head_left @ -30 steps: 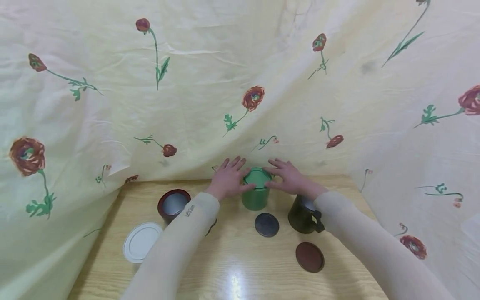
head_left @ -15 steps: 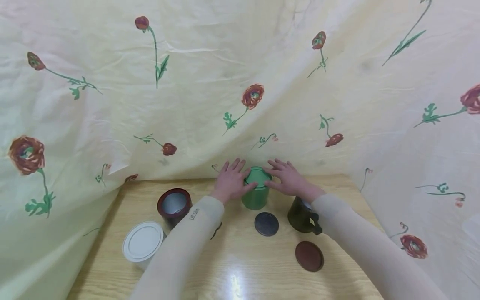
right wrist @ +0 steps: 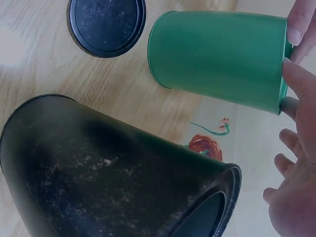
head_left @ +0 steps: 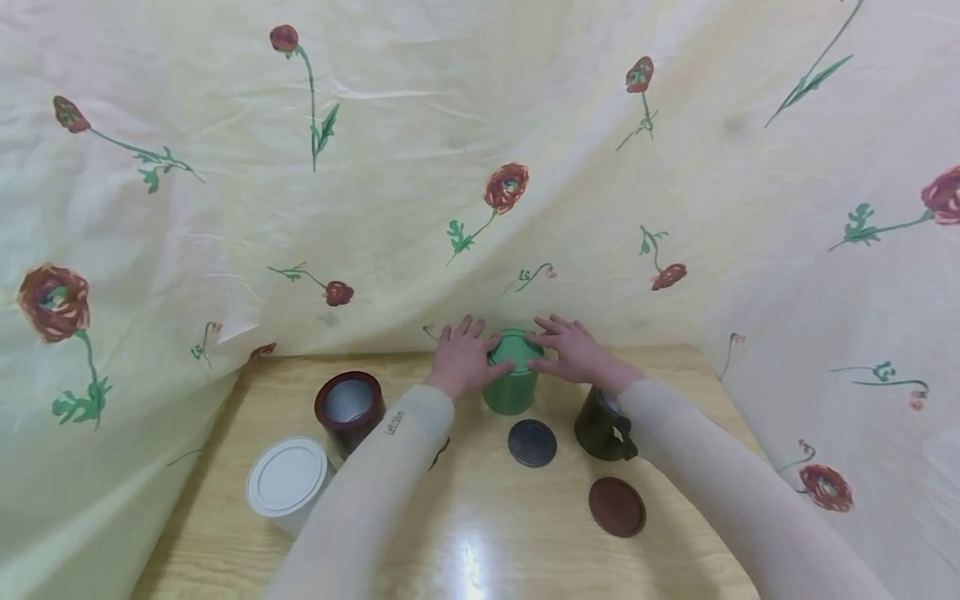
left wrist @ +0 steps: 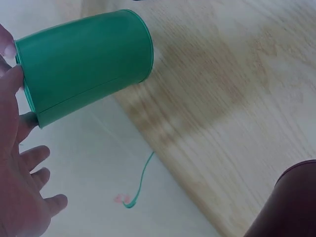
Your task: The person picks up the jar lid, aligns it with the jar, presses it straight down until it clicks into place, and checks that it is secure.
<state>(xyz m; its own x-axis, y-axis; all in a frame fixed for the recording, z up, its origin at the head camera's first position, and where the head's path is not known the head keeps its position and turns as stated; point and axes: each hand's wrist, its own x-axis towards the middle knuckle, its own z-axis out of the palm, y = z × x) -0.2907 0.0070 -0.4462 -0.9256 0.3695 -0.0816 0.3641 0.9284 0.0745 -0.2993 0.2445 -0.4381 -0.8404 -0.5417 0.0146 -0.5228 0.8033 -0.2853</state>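
A green can [head_left: 510,396] stands upright at the back of the table, a green lid [head_left: 516,347] at its top. From the left, my left hand [head_left: 461,358] rests its thumb and index finger on the lid's edge; the other fingers spread outward. My right hand [head_left: 573,353] touches the opposite edge in the same way, its other fingers spread too. In the left wrist view, fingertips sit along the rim of the green can [left wrist: 89,66]. The right wrist view also shows fingers at the rim of the can [right wrist: 217,59].
A dark can [head_left: 598,429] without a lid stands below my right wrist. A black lid [head_left: 532,442] and a brown lid [head_left: 617,507] lie in front. At left are an open maroon can [head_left: 348,412] and a white lidded can [head_left: 287,477]. A flowered cloth [head_left: 420,208] hangs behind.
My left hand and forearm have shifted slightly right, showing more of the white can. Both hands stay at the green lid.
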